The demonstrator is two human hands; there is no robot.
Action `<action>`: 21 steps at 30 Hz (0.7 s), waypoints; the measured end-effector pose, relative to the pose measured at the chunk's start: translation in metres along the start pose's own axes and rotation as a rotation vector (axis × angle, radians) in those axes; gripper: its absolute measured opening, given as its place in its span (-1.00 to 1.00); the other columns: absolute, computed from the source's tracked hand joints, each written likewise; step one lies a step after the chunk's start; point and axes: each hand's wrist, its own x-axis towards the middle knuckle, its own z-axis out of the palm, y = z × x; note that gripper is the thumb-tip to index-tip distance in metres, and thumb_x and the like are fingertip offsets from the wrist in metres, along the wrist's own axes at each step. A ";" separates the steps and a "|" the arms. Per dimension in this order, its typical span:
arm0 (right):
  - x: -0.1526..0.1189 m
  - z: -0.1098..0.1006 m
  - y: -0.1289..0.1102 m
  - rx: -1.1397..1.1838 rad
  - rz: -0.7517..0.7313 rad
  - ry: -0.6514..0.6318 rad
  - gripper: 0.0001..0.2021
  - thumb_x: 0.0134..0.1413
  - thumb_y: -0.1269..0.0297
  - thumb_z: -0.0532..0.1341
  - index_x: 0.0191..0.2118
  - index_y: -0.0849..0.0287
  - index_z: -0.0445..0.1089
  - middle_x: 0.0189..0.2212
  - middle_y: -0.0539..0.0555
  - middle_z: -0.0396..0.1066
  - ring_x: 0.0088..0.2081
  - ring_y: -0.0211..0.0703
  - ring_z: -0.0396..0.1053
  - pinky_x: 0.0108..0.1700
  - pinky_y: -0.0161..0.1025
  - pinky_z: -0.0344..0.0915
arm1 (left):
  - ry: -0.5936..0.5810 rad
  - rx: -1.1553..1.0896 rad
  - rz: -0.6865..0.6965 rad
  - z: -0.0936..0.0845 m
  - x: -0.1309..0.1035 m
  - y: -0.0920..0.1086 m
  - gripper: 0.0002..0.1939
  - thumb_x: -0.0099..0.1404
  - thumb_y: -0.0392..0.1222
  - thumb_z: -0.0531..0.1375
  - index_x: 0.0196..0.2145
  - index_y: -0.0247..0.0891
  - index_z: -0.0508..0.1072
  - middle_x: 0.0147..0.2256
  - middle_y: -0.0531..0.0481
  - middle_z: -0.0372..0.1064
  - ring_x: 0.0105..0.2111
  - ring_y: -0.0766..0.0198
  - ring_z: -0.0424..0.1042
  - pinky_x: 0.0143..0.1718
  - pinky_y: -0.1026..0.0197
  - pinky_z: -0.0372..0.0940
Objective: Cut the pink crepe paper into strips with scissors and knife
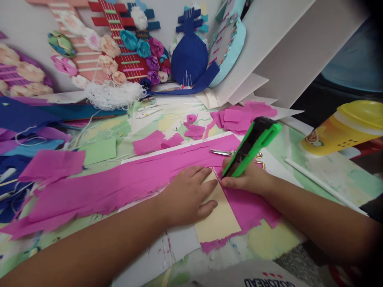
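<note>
A long sheet of pink crepe paper (pixel 119 181) runs across the table over white paper. On its right part lies a cream rectangular card (pixel 220 219). My left hand (pixel 190 193) rests on the card with its fingers spread, pressing it down. In my right hand (pixel 247 175) is a green and black cutter (pixel 254 145), held upright with its lower end at the card's right edge. Behind that hand, scissors (pixel 223 152) with gold handles lie partly hidden on the pink paper.
Pink scraps (pixel 236 115) lie behind the sheet, and a green square (pixel 100 150) is at the left. A yellow cup (pixel 344 127) stands at the right. White string (pixel 113 95) and decorated paper instruments (pixel 190 57) are at the back.
</note>
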 end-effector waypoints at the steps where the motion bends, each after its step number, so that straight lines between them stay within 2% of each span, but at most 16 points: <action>1: 0.000 0.000 0.001 0.003 0.008 -0.004 -0.62 -0.21 -0.03 0.22 -0.54 0.21 0.17 -0.61 -0.06 0.15 -0.52 -0.31 0.16 -0.49 -0.32 0.12 | 0.000 0.004 0.000 0.000 0.000 0.000 -0.56 0.24 0.01 -0.03 -0.03 -0.31 0.26 0.04 -0.25 0.13 0.03 -0.05 0.09 0.00 -0.06 0.04; 6: 0.000 -0.003 0.004 0.081 -0.009 -0.005 -0.56 -0.30 -0.11 0.24 -0.56 0.22 0.18 -0.62 -0.05 0.15 -0.52 -0.29 0.16 -0.50 -0.32 0.11 | 0.004 0.005 -0.002 0.001 -0.001 0.000 -0.57 0.23 0.01 -0.02 -0.03 -0.30 0.26 0.03 -0.24 0.13 0.02 -0.03 0.10 0.01 -0.05 0.03; 10: -0.003 -0.008 0.003 0.142 -0.011 -0.010 -0.53 -0.26 -0.16 0.19 -0.60 0.21 0.14 -0.65 -0.05 0.12 -0.56 -0.31 0.14 -0.54 -0.32 0.09 | 0.008 -0.002 -0.006 0.001 -0.002 0.000 -0.57 0.23 0.01 -0.02 -0.03 -0.30 0.26 0.05 -0.24 0.11 0.03 -0.04 0.09 0.01 -0.05 0.03; 15: -0.005 -0.008 -0.001 0.141 0.019 -0.112 -0.57 -0.23 -0.10 0.20 -0.59 0.20 0.14 -0.66 -0.07 0.14 -0.57 -0.33 0.15 -0.55 -0.34 0.08 | 0.000 -0.047 -0.012 0.000 0.001 0.000 -0.58 0.23 0.00 -0.01 -0.05 -0.30 0.28 0.05 -0.22 0.10 0.04 -0.01 0.08 0.04 -0.06 -0.01; 21: -0.004 -0.004 -0.003 0.115 0.025 -0.118 -0.58 -0.20 -0.07 0.19 -0.59 0.21 0.12 -0.66 -0.08 0.11 -0.57 -0.35 0.13 -0.56 -0.36 0.06 | -0.014 -0.064 -0.021 0.000 0.001 0.000 -0.57 0.22 0.00 0.00 -0.04 -0.31 0.28 0.05 -0.23 0.10 0.04 -0.02 0.07 0.05 -0.06 -0.02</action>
